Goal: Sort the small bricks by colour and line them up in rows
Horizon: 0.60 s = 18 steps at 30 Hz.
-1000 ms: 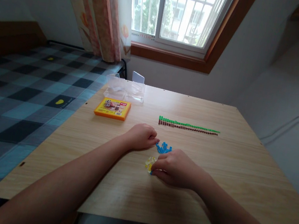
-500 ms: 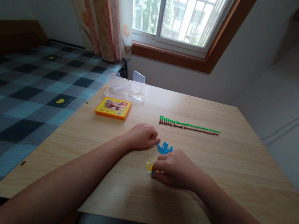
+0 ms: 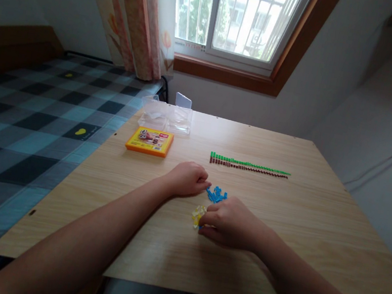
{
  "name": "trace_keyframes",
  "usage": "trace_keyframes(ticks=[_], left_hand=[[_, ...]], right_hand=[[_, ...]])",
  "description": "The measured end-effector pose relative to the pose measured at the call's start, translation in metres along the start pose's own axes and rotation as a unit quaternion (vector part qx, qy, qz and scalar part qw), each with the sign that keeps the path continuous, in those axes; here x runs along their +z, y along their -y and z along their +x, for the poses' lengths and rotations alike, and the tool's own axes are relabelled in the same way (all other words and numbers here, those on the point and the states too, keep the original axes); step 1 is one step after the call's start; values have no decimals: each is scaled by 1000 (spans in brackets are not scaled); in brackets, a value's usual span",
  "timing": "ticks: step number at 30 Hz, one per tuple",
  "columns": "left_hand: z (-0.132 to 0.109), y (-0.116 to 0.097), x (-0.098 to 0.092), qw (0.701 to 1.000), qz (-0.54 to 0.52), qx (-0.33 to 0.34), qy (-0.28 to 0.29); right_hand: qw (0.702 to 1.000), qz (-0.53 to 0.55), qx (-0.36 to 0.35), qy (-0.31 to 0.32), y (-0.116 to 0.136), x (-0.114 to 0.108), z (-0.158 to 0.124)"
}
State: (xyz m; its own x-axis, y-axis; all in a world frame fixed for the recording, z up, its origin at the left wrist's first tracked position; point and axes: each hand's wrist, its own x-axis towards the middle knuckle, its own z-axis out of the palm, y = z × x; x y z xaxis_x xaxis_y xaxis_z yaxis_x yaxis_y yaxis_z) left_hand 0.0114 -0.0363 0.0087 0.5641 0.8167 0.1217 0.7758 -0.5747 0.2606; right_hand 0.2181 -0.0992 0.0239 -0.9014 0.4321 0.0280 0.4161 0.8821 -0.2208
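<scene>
My left hand (image 3: 189,179) rests on the table with its fingers curled in, their tips at the left edge of a small heap of blue pieces (image 3: 217,195). Whatever those fingers may hold is hidden. Closer to me, my right hand (image 3: 226,222) is lowered over a heap of yellow and clear pieces (image 3: 198,214). Its thumb and fingers are closed together at the right side of that heap and cover part of it. A tiny blue bit (image 3: 200,227) shows at the thumb tip; I cannot tell whether it is gripped.
Behind the hands run a row of green pieces (image 3: 238,161) and a row of brown pieces (image 3: 241,167), larger at the left end. A yellow-orange box (image 3: 149,142) lies at the left, with an open clear plastic case (image 3: 165,116) behind it. A bed (image 3: 36,110) adjoins the table's left side.
Both hands hold almost the same place and pose over the heaps. The whole view has shifted very slightly.
</scene>
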Motion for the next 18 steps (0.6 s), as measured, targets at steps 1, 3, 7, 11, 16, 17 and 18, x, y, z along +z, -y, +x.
trace_keyframes(ticks=[1,3,7,11,16,17,18], left_hand=[[0,0,0,1000,1,-1,0],[0,-1,-1,1000,1,-3,0],[0,-1,-1,1000,-4,-4,-1],[0,0,-2,1000,-6,-3,0],[0,0,-1,1000,-14,1,-7],[0,1,-2,1000,-16,1,-8],[0,1,-2,1000,-19,0,-9]], right_hand=[[1000,-1,0,2,0,0,0],[1000,2,-3,7,0,0,0],[1000,9,-12,24,2,-2,0],[999,-4,-16,39,6,-6,1],[998,-35,-16,48,10,-7,2],[998,-41,-20,46,10,-6,3],[998,-45,-22,43,11,-6,3]])
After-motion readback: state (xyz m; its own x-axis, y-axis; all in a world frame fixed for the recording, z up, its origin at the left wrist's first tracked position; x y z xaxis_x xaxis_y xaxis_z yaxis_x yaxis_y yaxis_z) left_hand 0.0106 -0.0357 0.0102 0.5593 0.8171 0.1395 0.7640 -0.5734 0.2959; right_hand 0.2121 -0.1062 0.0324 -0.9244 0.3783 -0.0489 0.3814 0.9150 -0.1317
